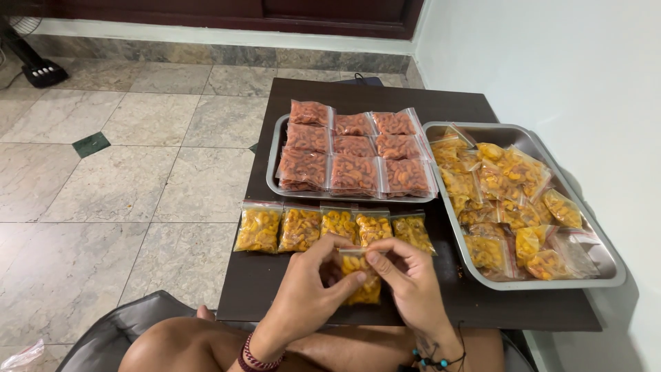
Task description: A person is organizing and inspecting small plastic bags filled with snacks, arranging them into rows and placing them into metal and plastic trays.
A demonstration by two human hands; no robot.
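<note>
Both hands, left hand [313,279] and right hand [406,279], pinch the top edge of a small clear bag of yellow cashews [359,275] low over the dark surface [256,275], fingertips along its seal strip, just before a row of five like bags [334,229].

A black fan base [38,69] stands on the marble floor [124,172], far left.

Your arms are bare, no sleeves showing. On your left hand's [310,289] wrist you wear a stack of dark red braided bands. Your right hand's [412,284] wrist carries a thin black cord strung with small turquoise beads. Your knees are bare too.
</note>
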